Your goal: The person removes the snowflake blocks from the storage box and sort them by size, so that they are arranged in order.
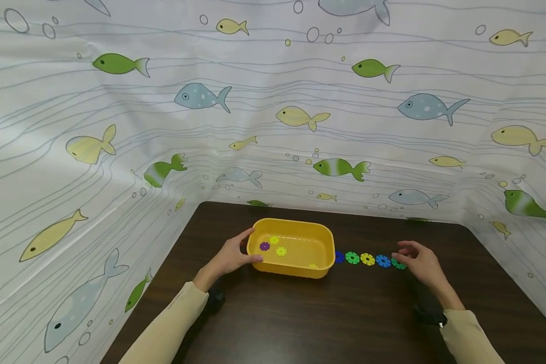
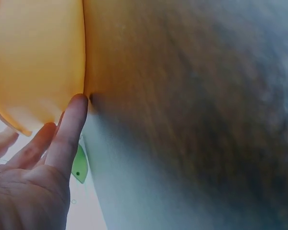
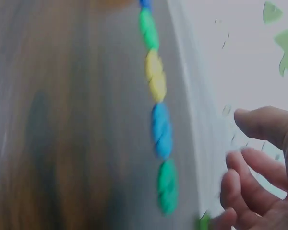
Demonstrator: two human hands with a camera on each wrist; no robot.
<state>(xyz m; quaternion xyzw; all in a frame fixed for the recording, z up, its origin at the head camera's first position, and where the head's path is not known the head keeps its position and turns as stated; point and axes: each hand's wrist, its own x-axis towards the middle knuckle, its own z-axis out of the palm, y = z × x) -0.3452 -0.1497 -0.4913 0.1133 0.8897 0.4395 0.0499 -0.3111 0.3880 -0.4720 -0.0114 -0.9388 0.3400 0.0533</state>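
My left hand point(image 1: 229, 257) holds the left end of a yellow plastic basin point(image 1: 296, 270), its thumb at the front rim and fingers at the back corner. In the left wrist view its fingers point(image 2: 69, 139) touch the basin's wall point(image 2: 43, 57). Inside lie a purple notched disc point(image 1: 265, 246) and several yellow ones point(image 1: 281, 251). My right hand point(image 1: 420, 265) hovers by the right end of a row of notched discs, nearest the teal-green disc point(image 1: 398, 264). The right wrist view shows its fingers point(image 3: 249, 184) loosely bent, with nothing visible between them and the thumb.
The row runs right from the basin: a dark blue disc point(image 1: 339, 257) partly hidden by it, then a green disc point(image 1: 352, 258), a yellow disc point(image 1: 367, 259) and a blue disc point(image 1: 383, 261). A fish-print sheet point(image 1: 273, 192) surrounds the dark wooden table point(image 1: 300, 318).
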